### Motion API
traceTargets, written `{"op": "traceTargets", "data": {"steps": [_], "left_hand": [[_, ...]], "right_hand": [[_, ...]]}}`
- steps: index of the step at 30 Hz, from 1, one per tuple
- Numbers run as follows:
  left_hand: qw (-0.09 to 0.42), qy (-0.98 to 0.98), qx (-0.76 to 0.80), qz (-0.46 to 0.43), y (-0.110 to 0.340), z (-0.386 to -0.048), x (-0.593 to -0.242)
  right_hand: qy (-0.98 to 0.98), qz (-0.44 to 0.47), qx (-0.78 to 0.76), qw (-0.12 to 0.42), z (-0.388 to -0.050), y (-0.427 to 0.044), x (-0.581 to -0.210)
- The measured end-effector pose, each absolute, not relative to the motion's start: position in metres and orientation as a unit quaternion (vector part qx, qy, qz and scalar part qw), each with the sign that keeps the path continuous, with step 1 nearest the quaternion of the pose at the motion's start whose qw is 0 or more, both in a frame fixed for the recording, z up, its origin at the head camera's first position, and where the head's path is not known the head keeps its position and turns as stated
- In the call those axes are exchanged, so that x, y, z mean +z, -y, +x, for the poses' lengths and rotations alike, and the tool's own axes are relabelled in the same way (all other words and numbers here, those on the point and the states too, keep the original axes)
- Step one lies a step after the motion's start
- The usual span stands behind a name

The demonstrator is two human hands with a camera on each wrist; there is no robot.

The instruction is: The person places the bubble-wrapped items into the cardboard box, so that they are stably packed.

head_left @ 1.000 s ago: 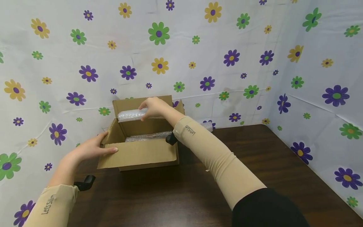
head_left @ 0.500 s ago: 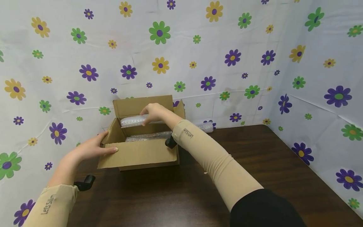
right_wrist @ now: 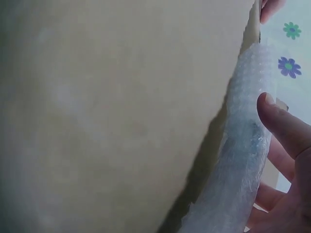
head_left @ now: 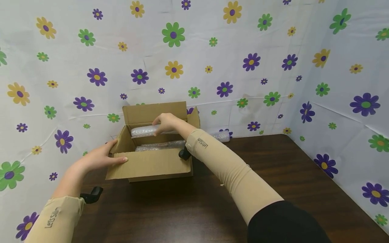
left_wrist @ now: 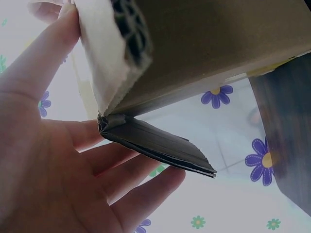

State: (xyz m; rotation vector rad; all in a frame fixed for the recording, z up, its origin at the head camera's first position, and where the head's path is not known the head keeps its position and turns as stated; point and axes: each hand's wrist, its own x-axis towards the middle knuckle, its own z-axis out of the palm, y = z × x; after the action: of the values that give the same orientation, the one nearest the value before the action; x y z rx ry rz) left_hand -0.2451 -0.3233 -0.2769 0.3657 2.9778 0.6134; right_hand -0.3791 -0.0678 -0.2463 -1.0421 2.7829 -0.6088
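An open cardboard box (head_left: pixel 149 165) stands on the table against the wall, its flaps spread. My left hand (head_left: pixel 95 158) holds its front left corner, thumb on the front flap and fingers along the left side; the left wrist view shows the fingers behind a folded flap (left_wrist: pixel 155 145). Over the box's back part, my right hand (head_left: pixel 168 123) grips a long bubble-wrapped bundle (head_left: pixel 143 131) between thumb and fingers. What the wrap covers cannot be made out in the right wrist view. More bubble wrap (head_left: pixel 161 145) lies inside the box, near the front.
Another piece of bubble wrap (head_left: pixel 222 136) sits on the dark wooden table (head_left: pixel 258 162), right of the box and partly behind my right sleeve. A flower-printed sheet (head_left: pixel 194 60) covers the walls behind and to the right.
My right hand has lowered the bubble-wrapped bundle toward the box's back part, mostly during the first half second. The left hand keeps its place on the box corner.
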Motion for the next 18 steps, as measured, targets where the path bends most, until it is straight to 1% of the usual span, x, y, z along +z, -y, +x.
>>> {"op": "traceTargets", "data": {"steps": [8,18], "left_hand": [[0.037,-0.971,0.202,0.119,0.3233,-0.246,-0.2777],[0.037,-0.971,0.204,0.117,0.3233,-0.2462,-0.2792]], "right_hand": [[-0.913,-0.348,-0.208,0.05,-0.3785,0.071,-0.2476],[-0.913,-0.347,-0.206,0.061,-0.3805,0.0693,-0.2503]]}}
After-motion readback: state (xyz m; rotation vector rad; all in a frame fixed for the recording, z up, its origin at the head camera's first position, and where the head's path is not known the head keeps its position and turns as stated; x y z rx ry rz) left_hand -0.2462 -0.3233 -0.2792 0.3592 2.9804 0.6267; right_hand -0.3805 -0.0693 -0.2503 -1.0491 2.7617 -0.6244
